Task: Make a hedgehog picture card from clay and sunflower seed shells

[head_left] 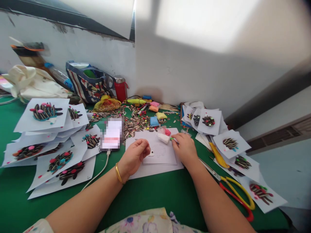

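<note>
My left hand (134, 156) rests on a white sheet of paper (160, 153) with its fingers curled together, pinching something too small to name beside a small dark dot. My right hand (185, 148) lies on the right edge of the same sheet, fingers closed round a thin green-tipped stick next to a white lump of clay (163, 138). A faint drawn outline shows on the smaller sheet between my hands. A gold bangle sits on my left wrist.
A pile of striped sunflower seeds (132, 121) and coloured clay blocks (154, 121) lie behind the paper. Finished seed pictures (46, 111) are stacked left and right. A phone (112, 134) with cable, red-and-yellow scissors (234, 192), a red flask (120, 88) and bags stand around.
</note>
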Tool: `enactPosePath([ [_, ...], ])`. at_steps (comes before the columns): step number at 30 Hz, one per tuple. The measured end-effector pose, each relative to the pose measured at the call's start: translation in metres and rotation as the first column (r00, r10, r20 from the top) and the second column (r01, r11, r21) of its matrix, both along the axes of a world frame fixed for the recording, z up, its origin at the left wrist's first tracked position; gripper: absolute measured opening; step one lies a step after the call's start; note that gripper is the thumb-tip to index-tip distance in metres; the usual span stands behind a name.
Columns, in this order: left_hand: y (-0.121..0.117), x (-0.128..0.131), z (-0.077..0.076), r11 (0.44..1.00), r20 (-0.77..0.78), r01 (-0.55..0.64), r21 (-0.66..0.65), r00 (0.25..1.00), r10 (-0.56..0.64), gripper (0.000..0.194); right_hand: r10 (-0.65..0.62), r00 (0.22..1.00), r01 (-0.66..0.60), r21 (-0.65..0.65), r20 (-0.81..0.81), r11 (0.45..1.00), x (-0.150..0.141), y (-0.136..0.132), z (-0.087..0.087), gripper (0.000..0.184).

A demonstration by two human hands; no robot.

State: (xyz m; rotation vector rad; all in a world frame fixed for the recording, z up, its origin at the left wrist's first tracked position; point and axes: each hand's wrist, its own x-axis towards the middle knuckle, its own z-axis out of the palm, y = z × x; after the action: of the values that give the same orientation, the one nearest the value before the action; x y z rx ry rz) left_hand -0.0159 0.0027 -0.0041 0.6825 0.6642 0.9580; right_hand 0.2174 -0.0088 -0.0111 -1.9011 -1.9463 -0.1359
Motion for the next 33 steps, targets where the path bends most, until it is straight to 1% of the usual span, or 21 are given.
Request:
enactPosePath([
  [2,0.0,-0.001,0.0,0.998,-0.021,0.006,0.06,1.0,-0.005,0.036,0.046,0.999,-0.046,-0.026,-0.017,0.999,-0.002,-0.001,0.002,0.022],
  [5,0.001,-0.002,0.001,0.994,-0.017,-0.012,0.105,1.0,0.014,0.043,0.179,0.983,-0.182,-0.119,-0.036,0.976,-0.006,-0.003,0.003,0.021],
  [7,0.002,-0.002,0.002,0.994,-0.022,-0.038,0.103,0.999,0.04,0.041,0.261,0.964,-0.266,-0.166,-0.051,0.95,-0.009,-0.004,0.002,0.021],
  [8,0.002,-0.002,0.002,0.995,-0.028,-0.05,0.092,0.998,0.052,0.037,0.282,0.958,-0.288,-0.173,-0.056,0.942,-0.011,-0.004,0.0,0.022],
  [10,0.003,-0.003,0.002,0.997,-0.027,-0.065,0.043,0.997,0.066,0.031,0.286,0.957,-0.292,-0.164,-0.057,0.942,-0.013,-0.005,-0.003,0.025],
  [12,0.003,-0.003,0.002,0.997,0.002,-0.067,-0.023,0.998,0.067,0.03,0.274,0.96,-0.278,-0.151,-0.048,0.948,-0.014,-0.004,-0.006,0.031],
  [14,0.003,-0.002,0.002,0.995,0.048,-0.064,-0.079,0.997,0.068,0.031,0.272,0.962,-0.274,-0.152,-0.035,0.95,-0.015,-0.003,-0.009,0.035],
  [17,0.002,-0.002,0.002,0.991,0.134,-0.05,-0.125,0.989,0.067,0.027,0.272,0.962,-0.272,-0.168,-0.022,0.948,-0.016,-0.003,-0.01,0.035],
  [20,0.002,-0.003,0.003,0.997,0.19,-0.007,-0.075,0.982,0.021,0.028,0.264,0.964,-0.263,-0.188,-0.019,0.946,-0.019,-0.005,-0.009,0.031],
  [23,0.001,-0.003,0.004,1.0,0.146,0.003,-0.011,0.989,-0.002,0.023,0.26,0.965,-0.257,-0.206,-0.014,0.944,-0.022,-0.008,-0.007,0.03],
  [25,0.001,-0.003,0.004,1.0,0.112,-0.014,-0.028,0.994,0.017,0.02,0.261,0.965,-0.258,-0.214,-0.014,0.942,-0.024,-0.009,-0.006,0.032],
  [28,0.003,-0.003,0.003,0.998,0.113,-0.042,-0.048,0.992,0.047,0.021,0.266,0.964,-0.264,-0.215,-0.021,0.94,-0.027,-0.01,-0.008,0.035],
  [31,0.005,-0.004,0.002,0.998,0.113,-0.061,0.019,0.992,0.058,0.033,0.271,0.962,-0.27,-0.206,-0.026,0.94,-0.028,-0.011,-0.011,0.04],
  [33,0.006,-0.004,0.002,0.994,0.064,-0.083,0.065,0.995,0.079,0.032,0.271,0.962,-0.271,-0.202,-0.028,0.941,-0.029,-0.011,-0.013,0.044],
])
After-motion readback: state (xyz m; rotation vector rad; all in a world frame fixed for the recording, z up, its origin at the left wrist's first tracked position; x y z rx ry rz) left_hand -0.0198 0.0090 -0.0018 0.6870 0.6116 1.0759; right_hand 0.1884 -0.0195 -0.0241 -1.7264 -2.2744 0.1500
